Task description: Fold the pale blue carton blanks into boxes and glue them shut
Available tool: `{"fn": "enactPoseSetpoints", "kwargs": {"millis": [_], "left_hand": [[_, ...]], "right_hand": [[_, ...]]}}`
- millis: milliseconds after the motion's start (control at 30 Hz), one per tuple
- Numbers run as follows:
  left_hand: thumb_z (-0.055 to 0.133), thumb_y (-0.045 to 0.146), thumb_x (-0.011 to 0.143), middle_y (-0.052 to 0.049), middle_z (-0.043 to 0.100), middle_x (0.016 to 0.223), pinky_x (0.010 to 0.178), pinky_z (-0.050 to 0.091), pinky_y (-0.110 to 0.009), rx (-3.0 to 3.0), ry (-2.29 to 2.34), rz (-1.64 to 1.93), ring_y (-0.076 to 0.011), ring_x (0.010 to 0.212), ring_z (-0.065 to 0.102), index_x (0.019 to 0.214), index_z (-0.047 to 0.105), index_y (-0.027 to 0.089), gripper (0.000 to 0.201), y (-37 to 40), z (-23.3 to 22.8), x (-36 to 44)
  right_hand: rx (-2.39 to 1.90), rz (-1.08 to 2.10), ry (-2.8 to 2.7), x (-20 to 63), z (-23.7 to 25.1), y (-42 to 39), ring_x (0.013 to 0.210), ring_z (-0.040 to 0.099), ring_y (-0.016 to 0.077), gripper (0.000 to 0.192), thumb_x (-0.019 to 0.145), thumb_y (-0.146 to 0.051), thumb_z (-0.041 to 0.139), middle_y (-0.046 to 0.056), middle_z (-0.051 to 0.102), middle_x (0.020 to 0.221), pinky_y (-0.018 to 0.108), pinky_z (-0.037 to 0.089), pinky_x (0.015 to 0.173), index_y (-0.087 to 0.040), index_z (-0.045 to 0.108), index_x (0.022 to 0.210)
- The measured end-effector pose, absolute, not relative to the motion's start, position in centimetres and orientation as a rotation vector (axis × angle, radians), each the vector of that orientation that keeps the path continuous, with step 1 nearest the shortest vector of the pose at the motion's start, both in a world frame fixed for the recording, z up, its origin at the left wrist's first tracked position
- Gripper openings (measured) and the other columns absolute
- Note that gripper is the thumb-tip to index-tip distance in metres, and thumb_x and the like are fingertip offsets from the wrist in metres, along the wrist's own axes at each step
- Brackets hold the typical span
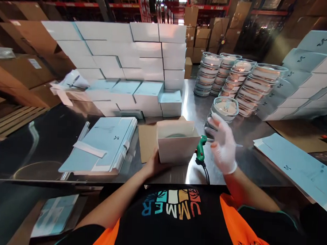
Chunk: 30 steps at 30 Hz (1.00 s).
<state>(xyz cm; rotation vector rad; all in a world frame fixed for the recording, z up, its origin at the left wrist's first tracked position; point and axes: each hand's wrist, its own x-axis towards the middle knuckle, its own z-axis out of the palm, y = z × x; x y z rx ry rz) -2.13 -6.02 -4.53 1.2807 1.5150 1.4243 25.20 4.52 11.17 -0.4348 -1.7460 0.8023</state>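
Observation:
In front of me stands an open white cardboard box (177, 148), with the curved rim of a glass-like thing (176, 135) showing inside. My bare left hand (155, 165) holds the box at its lower left corner; some of its fingers are hidden. My right hand (223, 145), in a white glove, is raised with fingers apart beside a short stack of glass dishes (226, 105). It appears to hold nothing, and I cannot tell if it touches the stack. Between the box and that hand lies a green handheld tool (201, 148) with a black cord.
Closed white boxes (148, 48) form a wall at the back left, with more (305, 82) at the right. Several tall stacks of glass dishes (242, 79) stand behind my right hand. Flattened light-blue boxes lie left (104, 141) and right (298, 166) on the metal table (160, 176).

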Motion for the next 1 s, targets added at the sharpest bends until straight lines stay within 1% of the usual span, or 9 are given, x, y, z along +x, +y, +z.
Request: {"fn": "enactPoseSetpoints", "kwargs": {"millis": [133,267,367,467,567,633,767,900,1000], "left_hand": [[0.102,0.063,0.066,-0.017,0.07,0.139,0.118,0.054,-0.06,1.382,1.452,1.661,-0.0402,0.139,0.064,0.15,0.059,0.026,0.102,-6.6,-3.1,-2.5],[0.089,0.073,0.079,-0.01,0.076,0.103,0.118,0.053,-0.057,1.664,1.463,1.736,-0.0382,0.124,0.069,0.105,0.079,0.026,0.055,-6.0,0.1,-2.3],[0.082,0.079,0.083,-0.011,0.074,0.113,0.108,0.058,-0.05,1.56,1.439,1.959,-0.0356,0.12,0.07,0.114,0.077,0.025,0.063,-5.6,1.3,-1.2],[0.087,0.079,0.078,-0.014,0.071,0.131,0.117,0.054,-0.052,1.539,1.417,2.008,-0.036,0.131,0.067,0.134,0.07,0.027,0.078,-5.8,0.9,-0.6],[0.097,0.067,0.073,-0.009,0.075,0.117,0.135,0.034,-0.064,1.687,1.509,1.811,-0.0369,0.129,0.068,0.121,0.077,0.029,0.065,-6.0,0.2,-1.2],[0.098,0.065,0.071,-0.008,0.076,0.11,0.137,0.028,-0.067,1.664,1.559,1.832,-0.0368,0.126,0.069,0.117,0.08,0.028,0.061,-6.0,0.2,-1.9],[0.098,0.068,0.071,-0.008,0.077,0.114,0.132,0.038,-0.061,1.517,1.642,1.939,-0.0359,0.126,0.069,0.119,0.08,0.027,0.065,-5.7,1.2,-3.4],[0.096,0.074,0.069,-0.009,0.079,0.113,0.125,0.048,-0.056,1.561,1.551,1.896,-0.0343,0.117,0.073,0.113,0.082,0.025,0.067,-5.0,2.4,-4.1],[0.094,0.077,0.07,-0.011,0.08,0.113,0.109,0.058,-0.05,1.59,1.429,1.857,-0.033,0.112,0.074,0.112,0.083,0.023,0.069,-4.4,3.1,-4.2]], "right_hand": [[-0.557,1.052,-1.763,23.8,6.0,2.4,0.163,0.047,0.041,0.097,0.085,-0.091,0.073,0.014,0.044,0.178,0.058,0.049,0.128,-0.033,0.056,0.161],[-0.632,1.311,-1.633,20.5,6.2,1.9,0.146,0.064,0.0394,0.089,0.089,-0.095,0.061,0.014,0.072,0.15,0.055,0.054,0.123,-0.028,0.07,0.147],[-0.794,1.26,-1.5,18.4,7.0,2.4,0.127,0.073,0.0355,0.058,0.092,-0.067,0.071,0.011,0.081,0.128,0.053,0.057,0.118,-0.026,0.073,0.134],[-0.85,1.162,-1.438,17.8,7.1,3.2,0.128,0.072,0.0327,0.061,0.085,-0.046,0.075,0.011,0.077,0.135,0.05,0.058,0.115,-0.026,0.064,0.142],[-0.827,1.114,-1.579,19.2,7.5,4.4,0.134,0.07,0.0309,0.063,0.091,-0.043,0.068,0.013,0.073,0.146,0.047,0.058,0.114,-0.027,0.058,0.151],[-0.977,0.954,-1.766,21.0,7.7,5.5,0.136,0.068,0.0336,0.053,0.096,-0.046,0.065,0.016,0.072,0.146,0.048,0.056,0.116,-0.023,0.064,0.143],[-1.55,0.766,-2.057,24.2,6.4,7.5,0.123,0.072,0.0427,0.035,0.08,-0.038,0.086,0.021,0.079,0.122,0.053,0.055,0.109,-0.019,0.076,0.108],[-1.639,0.95,-2.016,25.5,4.1,8.3,0.095,0.076,0.0351,0.029,0.065,-0.016,0.087,0.01,0.08,0.091,0.046,0.059,0.091,-0.024,0.074,0.089],[-1.603,1.015,-1.92,25.8,3.5,8.1,0.073,0.072,0.0285,0.027,0.065,-0.017,0.079,0.005,0.074,0.073,0.04,0.06,0.072,-0.023,0.072,0.091]]}}
